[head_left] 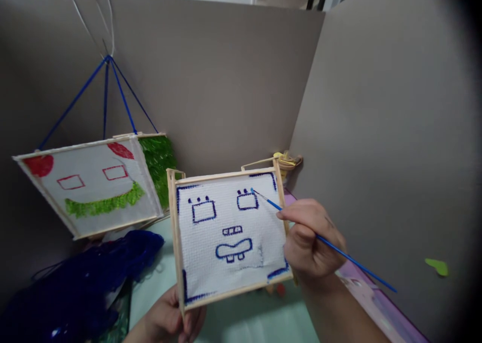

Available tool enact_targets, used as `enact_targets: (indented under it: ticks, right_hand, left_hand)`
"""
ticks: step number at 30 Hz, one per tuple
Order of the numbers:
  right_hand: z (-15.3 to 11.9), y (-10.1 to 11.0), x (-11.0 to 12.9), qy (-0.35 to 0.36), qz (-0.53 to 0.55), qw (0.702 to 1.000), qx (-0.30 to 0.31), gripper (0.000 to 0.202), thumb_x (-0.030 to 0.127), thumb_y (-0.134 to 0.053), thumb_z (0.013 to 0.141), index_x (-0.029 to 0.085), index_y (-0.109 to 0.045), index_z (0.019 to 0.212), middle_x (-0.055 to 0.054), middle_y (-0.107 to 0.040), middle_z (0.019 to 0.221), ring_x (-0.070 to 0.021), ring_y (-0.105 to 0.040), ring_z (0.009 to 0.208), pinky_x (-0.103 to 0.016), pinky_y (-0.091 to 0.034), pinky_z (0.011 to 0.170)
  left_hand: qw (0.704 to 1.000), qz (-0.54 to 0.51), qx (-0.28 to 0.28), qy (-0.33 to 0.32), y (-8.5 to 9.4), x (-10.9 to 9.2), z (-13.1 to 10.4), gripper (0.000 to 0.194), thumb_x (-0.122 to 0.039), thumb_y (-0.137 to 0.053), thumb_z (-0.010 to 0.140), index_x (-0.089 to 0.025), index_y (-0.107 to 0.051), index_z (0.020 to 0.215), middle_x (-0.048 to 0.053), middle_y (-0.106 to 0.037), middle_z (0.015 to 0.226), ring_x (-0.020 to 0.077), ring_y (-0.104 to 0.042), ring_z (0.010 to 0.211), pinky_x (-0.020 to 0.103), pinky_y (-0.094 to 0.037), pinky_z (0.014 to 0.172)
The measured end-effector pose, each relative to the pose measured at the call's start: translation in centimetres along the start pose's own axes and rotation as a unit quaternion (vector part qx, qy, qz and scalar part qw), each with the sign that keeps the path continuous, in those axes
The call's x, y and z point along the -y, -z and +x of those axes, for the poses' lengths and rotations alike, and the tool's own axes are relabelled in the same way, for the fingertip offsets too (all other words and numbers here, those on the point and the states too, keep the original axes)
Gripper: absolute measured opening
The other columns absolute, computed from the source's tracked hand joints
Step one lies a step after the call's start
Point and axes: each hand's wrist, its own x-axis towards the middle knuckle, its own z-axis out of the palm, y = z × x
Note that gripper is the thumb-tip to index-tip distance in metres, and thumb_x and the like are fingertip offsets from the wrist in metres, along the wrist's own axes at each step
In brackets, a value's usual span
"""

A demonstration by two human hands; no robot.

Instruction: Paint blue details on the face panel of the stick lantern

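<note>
My right hand [314,235] grips a thin blue paintbrush [356,263], its tip touching the white panel by the right-hand drawn eye. That white panel [203,267] is set in a frame of thin wooden sticks and carries dark blue marks: two box-shaped eyes with dots above, a nose, a mouth with teeth and corner lines. A lighter blue dot shows at the brush tip. Down at the lower left corner, my left hand [169,313] is closed on the wooden frame [176,242], holding it up and tilted; some of its fingers are hidden behind.
At left a box lantern [101,182] with a red and green face hangs by blue cords [81,94]. Below lies a heap of dark blue material [90,277]. Grey partitions [226,82] stand behind and right. A yellowish bundle [288,159] sits in the corner, above a pale green surface [150,277].
</note>
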Motion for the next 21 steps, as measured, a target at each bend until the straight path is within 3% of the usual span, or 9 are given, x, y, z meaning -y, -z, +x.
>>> enact_targets:
  ticks: [5, 13, 21]
  right_hand:
    - [0.12, -0.13, -0.01, 0.004, -0.005, 1.0, 0.003, 0.026, 0.035, -0.041, 0.094, 0.023, -0.064, 0.089, -0.004, -0.063, 0.071, -0.0188, -0.06, 0.066, -0.037, -0.048, 0.066]
    - [0.54, -0.62, 0.05, 0.02, 0.004, 1.0, -0.023, 0.022, 0.03, -0.046, 0.092, 0.019, -0.064, 0.086, -0.002, -0.063, 0.07, -0.0161, -0.059, 0.064, -0.033, -0.046, 0.061]
    - [0.66, -0.6, 0.1, 0.022, 0.015, 1.0, -0.016, 0.02, 0.028, -0.046, 0.093, 0.019, -0.064, 0.087, -0.002, -0.063, 0.07, -0.0158, -0.058, 0.064, -0.032, -0.045, 0.06]
  left_hand:
    - [1.0, -0.02, 0.014, -0.016, 0.44, 0.47, -0.01, 0.025, -0.043, -0.069, 0.073, -0.02, -0.077, 0.067, -0.001, -0.04, 0.035, 0.009, -0.035, 0.035, 0.022, -0.022, 0.038]
    - [0.999, -0.027, 0.013, 0.021, 0.04, -0.28, 0.02, 0.029, -0.043, -0.073, 0.069, -0.014, -0.075, 0.064, 0.0, -0.044, 0.038, 0.009, -0.039, 0.04, 0.021, -0.024, 0.041]
    - [1.0, -0.021, 0.014, 0.007, -0.06, -0.27, 0.27, 0.028, -0.043, -0.073, 0.069, -0.016, -0.076, 0.063, -0.001, -0.039, 0.035, 0.009, -0.039, 0.04, 0.021, -0.022, 0.04]
